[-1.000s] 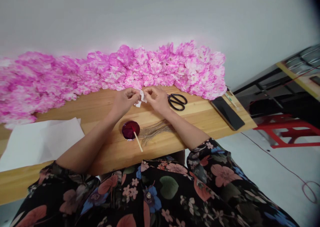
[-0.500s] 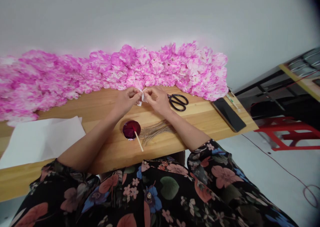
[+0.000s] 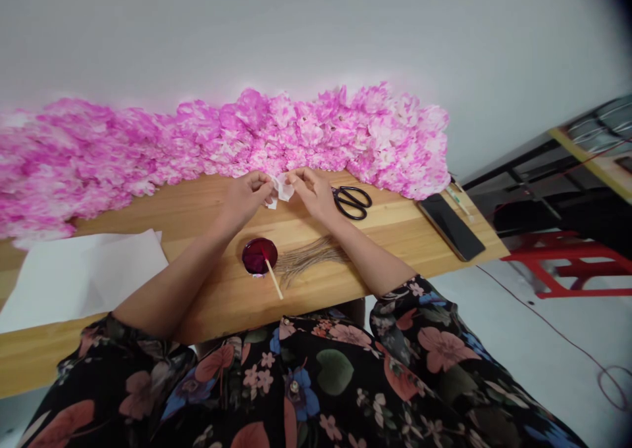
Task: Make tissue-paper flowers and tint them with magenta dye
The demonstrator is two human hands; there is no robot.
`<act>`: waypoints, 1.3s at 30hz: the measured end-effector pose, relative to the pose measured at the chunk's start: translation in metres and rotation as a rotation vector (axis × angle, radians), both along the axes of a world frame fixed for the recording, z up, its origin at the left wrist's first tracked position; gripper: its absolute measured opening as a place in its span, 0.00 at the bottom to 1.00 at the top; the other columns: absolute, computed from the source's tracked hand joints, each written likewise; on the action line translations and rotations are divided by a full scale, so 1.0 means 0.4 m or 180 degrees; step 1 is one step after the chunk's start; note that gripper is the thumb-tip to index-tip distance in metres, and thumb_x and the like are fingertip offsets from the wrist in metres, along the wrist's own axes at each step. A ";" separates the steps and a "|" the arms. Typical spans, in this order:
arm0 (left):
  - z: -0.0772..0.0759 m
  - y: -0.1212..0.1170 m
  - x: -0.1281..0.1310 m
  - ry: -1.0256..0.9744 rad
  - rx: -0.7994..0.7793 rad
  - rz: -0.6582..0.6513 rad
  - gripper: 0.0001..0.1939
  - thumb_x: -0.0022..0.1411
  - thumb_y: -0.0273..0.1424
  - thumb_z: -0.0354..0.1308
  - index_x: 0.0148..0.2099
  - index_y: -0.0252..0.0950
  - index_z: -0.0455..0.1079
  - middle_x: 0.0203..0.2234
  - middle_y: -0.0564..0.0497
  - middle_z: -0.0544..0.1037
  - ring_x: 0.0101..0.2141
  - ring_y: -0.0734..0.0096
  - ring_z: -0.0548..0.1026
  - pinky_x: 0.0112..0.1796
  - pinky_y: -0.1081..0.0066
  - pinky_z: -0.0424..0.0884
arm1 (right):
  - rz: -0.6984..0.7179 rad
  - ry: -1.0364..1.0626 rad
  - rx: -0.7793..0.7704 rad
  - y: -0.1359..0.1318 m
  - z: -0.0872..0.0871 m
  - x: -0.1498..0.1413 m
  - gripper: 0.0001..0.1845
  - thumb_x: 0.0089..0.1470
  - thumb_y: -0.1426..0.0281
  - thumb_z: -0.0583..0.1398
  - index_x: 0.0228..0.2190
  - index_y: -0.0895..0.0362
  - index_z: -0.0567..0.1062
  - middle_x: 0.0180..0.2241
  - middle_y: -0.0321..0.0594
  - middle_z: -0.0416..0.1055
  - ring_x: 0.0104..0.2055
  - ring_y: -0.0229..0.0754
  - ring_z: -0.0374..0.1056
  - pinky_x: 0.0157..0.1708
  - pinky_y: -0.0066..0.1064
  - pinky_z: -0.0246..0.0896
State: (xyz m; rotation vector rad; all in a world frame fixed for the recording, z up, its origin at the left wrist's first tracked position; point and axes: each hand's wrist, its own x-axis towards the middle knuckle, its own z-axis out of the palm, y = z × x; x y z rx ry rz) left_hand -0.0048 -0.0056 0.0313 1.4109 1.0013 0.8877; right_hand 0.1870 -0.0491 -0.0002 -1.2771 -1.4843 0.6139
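A small piece of thin white paper [image 3: 282, 189] is stretched between my two hands above the table. My left hand [image 3: 248, 197] pinches its left side with thumb and fingers, while my right hand [image 3: 311, 193] has the right side in its fingertips. Close to my right hand lie black-handled scissors [image 3: 353, 202], their blades hidden behind it. Below the hands stands a small dish of dark red liquid [image 3: 254, 254] with a pale stick [image 3: 274, 279] leaning in it. Thin brown wire-like stems [image 3: 311, 256] lie beside the dish, partly under my right forearm.
Pink and white frilly flowers [image 3: 296, 129] line the back of the wooden table [image 3: 197, 204]. White sheets [image 3: 89, 273] lie at the left. A phone [image 3: 451, 226] rests near the right edge. A red stool [image 3: 567, 267] and a cable are on the floor at right.
The white paper is spread wider between my hands and shows more of its surface. My fingertips have moved slightly apart.
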 end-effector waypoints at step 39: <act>-0.031 -0.017 -0.012 0.0729 0.1304 -0.0084 0.05 0.66 0.31 0.64 0.35 0.39 0.77 0.26 0.55 0.79 0.29 0.69 0.74 0.34 0.69 0.64 | -0.0071 -0.1592 0.0263 -0.032 0.034 -0.021 0.10 0.71 0.63 0.63 0.42 0.54 0.84 0.40 0.43 0.85 0.48 0.49 0.77 0.61 0.44 0.61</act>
